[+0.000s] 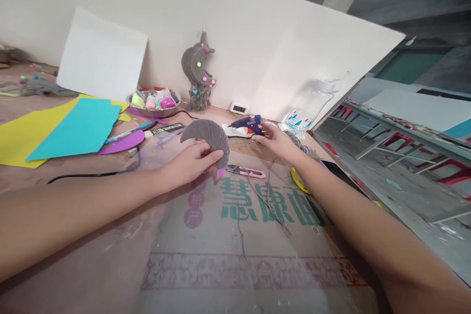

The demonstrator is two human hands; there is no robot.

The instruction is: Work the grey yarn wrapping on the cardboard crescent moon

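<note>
My left hand [191, 164] grips a crescent moon [208, 136] wound in grey yarn, thumb in front and fingers behind. A bare purple tip sticks out at its lower end. My right hand [275, 141] is stretched forward with its fingers apart, right beside the handle of a blue glue gun [246, 122]; whether the fingertips touch it I cannot tell. Under the moon lies a pink-handled cutter [246, 171] on a printed plastic sheet [206, 274]. A loose strand of grey yarn [270, 208] trails over the sheet. More grey yarn [297, 143] is bundled behind my right wrist.
Teal foam sheet [75, 130] and yellow sheet [22, 132] lie left, near a metal bowl [134, 107] of clay packets. A finished moon hanging [196, 66] is against the wall. A clear jar [309, 103], small clock [239, 108] and yellow tape roll [300, 181] are around the right.
</note>
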